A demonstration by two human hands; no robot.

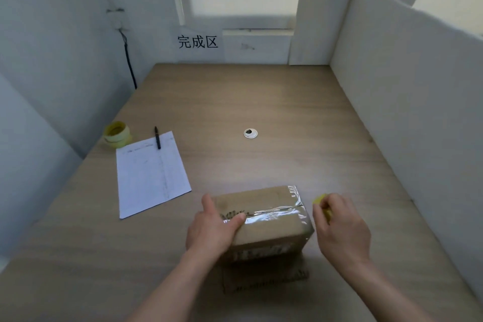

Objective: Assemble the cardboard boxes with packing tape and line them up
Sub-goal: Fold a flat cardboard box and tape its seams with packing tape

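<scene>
Left hand (213, 227) pressing flat on the taped cardboard box (264, 219), fingers straight, near front of worktop (287, 117). Right hand (339, 225) just beside the box, fingers curled round a yellow tape roll (322, 204).

Your left hand (213, 227) lies flat, fingers straight, thumb stretched forward; your right hand (342, 227) curls its fingers in a pinch.

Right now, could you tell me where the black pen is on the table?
In the head view, the black pen lies on the table's left side, across the top edge of the white sheet, just right of the yellow tape rolls.
</scene>
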